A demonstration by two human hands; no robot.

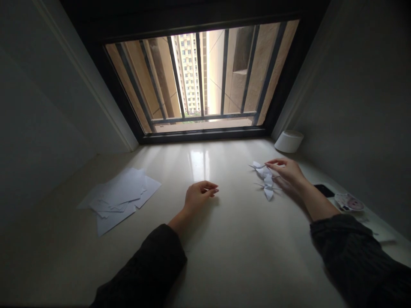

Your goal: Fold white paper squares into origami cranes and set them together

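Note:
Several small white folded-paper cranes [268, 183] are lined up close together on the pale sill, right of the middle. My right hand [287, 172] reaches over them from the right, thumb and forefinger pinched on a paper crane [257, 165] at the far end of the line. The fingers partly cover this crane. Left of the cranes, my left hand [199, 194] rests just over the bare surface. Its fingers are loosely curved, with a small gap between thumb and fingertips and nothing visible in them.
A pile of white paper sheets [123, 192] lies at the left. A white cylinder-shaped object [289, 141] stands in the far right corner. Beyond my right wrist are a dark phone-like object [324, 191] and a round patterned item [349, 202]. A barred window [202, 137] closes the far side.

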